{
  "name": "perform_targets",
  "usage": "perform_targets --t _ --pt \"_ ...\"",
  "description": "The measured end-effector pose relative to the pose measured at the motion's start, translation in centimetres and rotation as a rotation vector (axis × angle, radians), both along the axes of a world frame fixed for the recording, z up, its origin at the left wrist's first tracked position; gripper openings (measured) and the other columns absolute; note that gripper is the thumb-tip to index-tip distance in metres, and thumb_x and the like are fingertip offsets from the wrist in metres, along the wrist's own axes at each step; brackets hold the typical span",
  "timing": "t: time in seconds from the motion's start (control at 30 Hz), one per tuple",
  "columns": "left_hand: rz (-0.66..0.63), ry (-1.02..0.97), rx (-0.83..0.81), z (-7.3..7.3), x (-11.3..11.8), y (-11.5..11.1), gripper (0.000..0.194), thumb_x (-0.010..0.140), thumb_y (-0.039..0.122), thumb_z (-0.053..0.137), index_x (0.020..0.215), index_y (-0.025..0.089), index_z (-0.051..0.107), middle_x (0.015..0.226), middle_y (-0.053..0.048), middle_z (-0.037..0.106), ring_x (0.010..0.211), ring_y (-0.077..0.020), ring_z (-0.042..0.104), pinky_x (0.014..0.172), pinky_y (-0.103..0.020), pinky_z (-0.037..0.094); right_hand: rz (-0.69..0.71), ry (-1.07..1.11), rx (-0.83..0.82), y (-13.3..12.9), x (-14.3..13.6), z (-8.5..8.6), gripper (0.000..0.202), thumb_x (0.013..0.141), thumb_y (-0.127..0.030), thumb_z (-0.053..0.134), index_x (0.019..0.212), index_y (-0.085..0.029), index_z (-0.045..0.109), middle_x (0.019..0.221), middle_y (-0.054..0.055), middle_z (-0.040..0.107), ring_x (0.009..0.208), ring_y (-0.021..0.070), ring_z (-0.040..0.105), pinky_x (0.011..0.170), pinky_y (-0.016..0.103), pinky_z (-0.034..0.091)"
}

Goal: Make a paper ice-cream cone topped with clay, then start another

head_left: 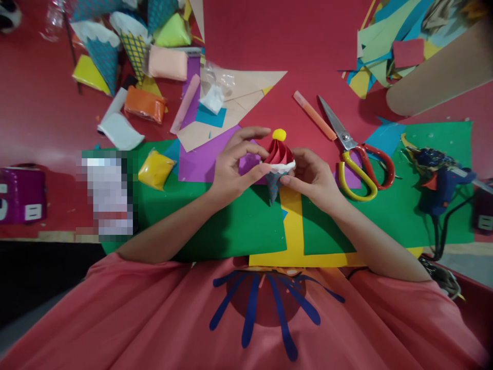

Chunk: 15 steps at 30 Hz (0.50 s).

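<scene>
A small paper ice cream cone point(274, 180) is held upright between my two hands, its blue-grey patterned tip pointing down. Red folded paper point(280, 152) forms the swirl on top, with a yellow ball point(279, 135) at its peak and a white wavy rim point(283, 167) below. My left hand point(236, 167) grips it from the left, thumb at the white rim and fingers curled by the swirl. From the right, my right hand point(314, 177) pinches the rim and cone; some of its fingers are hidden behind.
Scissors point(346, 141) and an orange marker-like stick point(315, 115) lie right of my hands. Farther right rests a blue glue gun point(442, 190). Clay packets point(145, 104) and other paper cones point(100, 49) crowd the upper left. Green sheets point(215, 226) lie beneath.
</scene>
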<state>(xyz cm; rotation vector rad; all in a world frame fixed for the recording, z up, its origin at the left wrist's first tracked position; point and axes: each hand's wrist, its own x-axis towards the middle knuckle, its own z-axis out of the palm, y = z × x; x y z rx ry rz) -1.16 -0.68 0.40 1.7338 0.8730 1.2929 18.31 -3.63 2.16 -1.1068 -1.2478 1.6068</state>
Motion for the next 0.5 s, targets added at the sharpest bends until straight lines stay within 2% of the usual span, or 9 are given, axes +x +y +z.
perform_targets --t 0.13,0.27,0.5 --pt "-0.006 0.011 -0.089 -0.22 0.05 0.25 0.018 0.085 0.045 0.071 0.086 0.027 0.071 0.121 -0.005 0.066 0.116 -0.0227 0.061 0.102 -0.044 0.049 -0.041 0.006 0.017 0.1 -0.04 0.07 0.051 0.069 -0.055 0.083 0.097 -0.024 0.054 0.066 -0.006 0.048 0.062 0.0109 0.048 0.058 0.026 0.041" --pt "-0.065 -0.011 -0.158 -0.45 0.12 0.49 0.023 0.086 0.047 0.069 0.082 0.025 0.07 0.121 -0.007 0.066 0.116 -0.023 0.062 0.101 -0.044 0.049 -0.05 0.002 0.014 0.19 0.05 0.25 0.051 0.069 -0.059 0.08 0.095 -0.023 0.055 0.064 -0.007 0.047 0.059 0.0092 0.044 0.055 0.025 0.038" --pt "-0.113 0.042 -0.219 -0.08 0.64 -0.4 0.031 0.081 0.048 0.073 0.069 0.022 0.063 0.121 -0.008 0.065 0.117 -0.0238 0.06 0.102 -0.044 0.047 -0.054 -0.137 0.07 0.08 0.09 0.51 0.049 0.073 -0.065 0.073 0.075 -0.02 0.055 0.06 -0.007 0.039 0.056 0.0076 0.035 0.053 0.025 0.027"
